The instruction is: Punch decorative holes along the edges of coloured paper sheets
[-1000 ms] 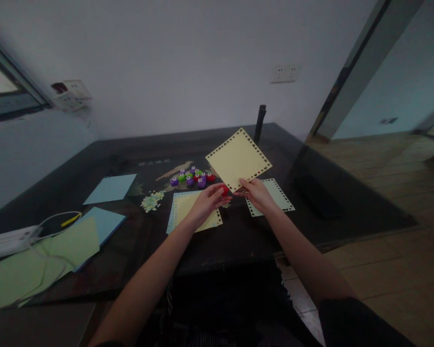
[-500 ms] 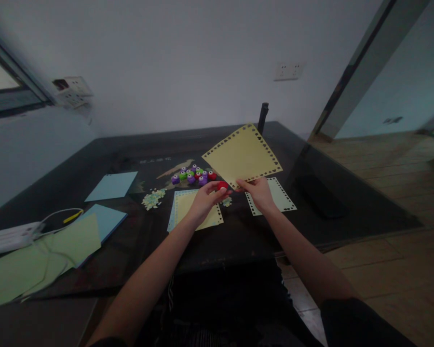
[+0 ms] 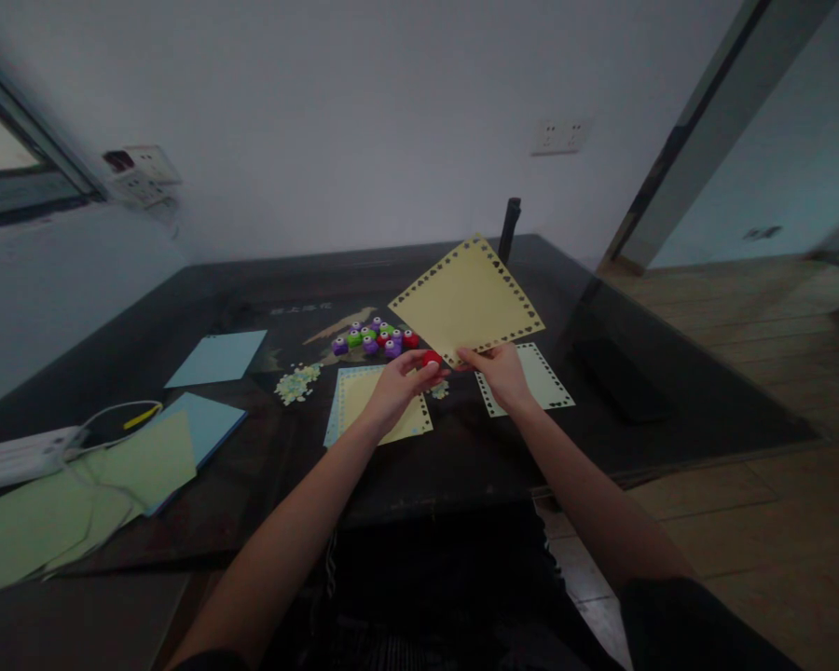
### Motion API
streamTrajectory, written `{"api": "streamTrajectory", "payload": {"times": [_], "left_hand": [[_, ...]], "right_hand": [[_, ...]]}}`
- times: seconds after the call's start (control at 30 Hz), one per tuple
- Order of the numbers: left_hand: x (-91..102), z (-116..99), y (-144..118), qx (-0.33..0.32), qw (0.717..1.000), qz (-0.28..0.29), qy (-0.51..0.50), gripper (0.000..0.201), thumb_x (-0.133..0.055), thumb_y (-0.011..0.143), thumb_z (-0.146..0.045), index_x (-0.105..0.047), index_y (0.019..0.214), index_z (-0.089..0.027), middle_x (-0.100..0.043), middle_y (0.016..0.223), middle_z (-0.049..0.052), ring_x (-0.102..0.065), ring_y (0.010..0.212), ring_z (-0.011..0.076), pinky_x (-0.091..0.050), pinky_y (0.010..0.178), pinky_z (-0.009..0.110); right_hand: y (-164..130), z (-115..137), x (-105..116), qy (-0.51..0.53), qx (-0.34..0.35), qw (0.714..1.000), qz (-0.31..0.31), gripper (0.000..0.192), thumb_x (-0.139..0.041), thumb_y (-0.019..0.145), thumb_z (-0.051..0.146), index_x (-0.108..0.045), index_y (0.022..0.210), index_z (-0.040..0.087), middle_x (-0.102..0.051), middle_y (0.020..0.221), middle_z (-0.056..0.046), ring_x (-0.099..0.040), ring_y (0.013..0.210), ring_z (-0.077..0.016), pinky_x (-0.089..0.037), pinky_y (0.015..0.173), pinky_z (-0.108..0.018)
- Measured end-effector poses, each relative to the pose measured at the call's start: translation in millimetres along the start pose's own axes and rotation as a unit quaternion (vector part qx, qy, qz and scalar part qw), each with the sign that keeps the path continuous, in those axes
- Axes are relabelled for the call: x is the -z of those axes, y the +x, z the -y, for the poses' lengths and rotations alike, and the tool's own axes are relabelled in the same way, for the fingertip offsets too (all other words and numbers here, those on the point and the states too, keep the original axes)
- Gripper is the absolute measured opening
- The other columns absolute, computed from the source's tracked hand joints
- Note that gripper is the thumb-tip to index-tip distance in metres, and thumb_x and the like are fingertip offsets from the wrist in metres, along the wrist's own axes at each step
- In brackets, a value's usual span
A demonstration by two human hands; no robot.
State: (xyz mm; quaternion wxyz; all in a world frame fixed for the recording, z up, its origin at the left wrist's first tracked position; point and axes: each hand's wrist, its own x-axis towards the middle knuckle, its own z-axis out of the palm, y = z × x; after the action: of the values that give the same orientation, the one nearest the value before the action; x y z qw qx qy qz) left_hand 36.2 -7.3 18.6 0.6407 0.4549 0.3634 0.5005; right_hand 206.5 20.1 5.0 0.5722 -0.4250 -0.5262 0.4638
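My left hand (image 3: 404, 387) is closed around a small red craft paper punch (image 3: 431, 359), just left of the near corner of a yellow paper sheet (image 3: 472, 294). That sheet is raised and tilted above the table, with small shapes cut along its edges. At its near edge, my right hand (image 3: 503, 377) pinches it between thumb and fingers. Whether the punch touches the paper I cannot tell. Below my left hand lies a stack of yellow and blue sheets (image 3: 364, 401). A pale punched sheet (image 3: 542, 377) rests on the table beside my right hand.
Several purple, green and red punches (image 3: 374, 337) cluster behind my left hand. Paper cut-outs (image 3: 297, 382) form a small heap. Blue paper (image 3: 216, 359), green paper (image 3: 132, 461) and a white power strip (image 3: 20, 461) lie left. A black flat object (image 3: 622, 377) lies right.
The far corner of the yellow sheet has swung slightly left. Both hands keep their holds, almost in the same place.
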Motion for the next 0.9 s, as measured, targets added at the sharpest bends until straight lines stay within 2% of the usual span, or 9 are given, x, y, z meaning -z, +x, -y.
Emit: {"api": "streamTrajectory", "payload": {"times": [0.27,0.57,0.77,0.9], "left_hand": [[2.3,1.8,1.0,0.009,0.999,-0.015,0.042,0.032,-0.072,0.070,-0.027,-0.058,0.095,-0.012,-0.065,0.090,0.008,-0.066,0.074,0.0144,-0.052,0.079,0.032],[-0.2,4.2,0.9,-0.004,0.999,-0.018,0.028,0.034,-0.073,0.068,-0.026,-0.059,0.095,-0.012,-0.065,0.093,0.008,-0.065,0.075,0.0145,-0.050,0.081,0.034],[0.7,4.8,1.5,-0.001,1.000,-0.014,0.027,0.033,-0.075,0.066,-0.026,-0.059,0.092,-0.013,-0.064,0.089,0.005,-0.065,0.073,0.0136,-0.049,0.080,0.033],[0.8,4.5,1.5,0.003,0.999,-0.013,0.031,0.030,-0.076,0.064,-0.026,-0.061,0.085,-0.012,-0.064,0.088,0.005,-0.063,0.072,0.0122,-0.049,0.079,0.030]], "right_hand": [[-5.1,9.9,-3.0,-0.086,0.011,0.996,-0.009,0.025,-0.071,0.064,0.037,-0.069,0.072,0.013,-0.071,0.071,-0.009,-0.066,0.062,-0.0202,-0.055,0.063,-0.036],[-3.9,8.2,-2.3,-0.091,0.013,0.995,-0.027,0.032,-0.071,0.064,0.040,-0.071,0.078,0.011,-0.072,0.076,-0.011,-0.067,0.064,-0.0216,-0.057,0.063,-0.036],[-5.3,7.6,-4.7,-0.078,0.010,0.997,-0.010,0.033,-0.072,0.063,0.040,-0.070,0.078,0.011,-0.072,0.077,-0.011,-0.067,0.064,-0.0219,-0.057,0.063,-0.037],[-6.6,10.4,-5.7,-0.097,0.019,0.995,0.023,0.033,-0.072,0.062,0.041,-0.070,0.078,0.012,-0.072,0.079,-0.011,-0.067,0.066,-0.0213,-0.056,0.063,-0.036]]}}
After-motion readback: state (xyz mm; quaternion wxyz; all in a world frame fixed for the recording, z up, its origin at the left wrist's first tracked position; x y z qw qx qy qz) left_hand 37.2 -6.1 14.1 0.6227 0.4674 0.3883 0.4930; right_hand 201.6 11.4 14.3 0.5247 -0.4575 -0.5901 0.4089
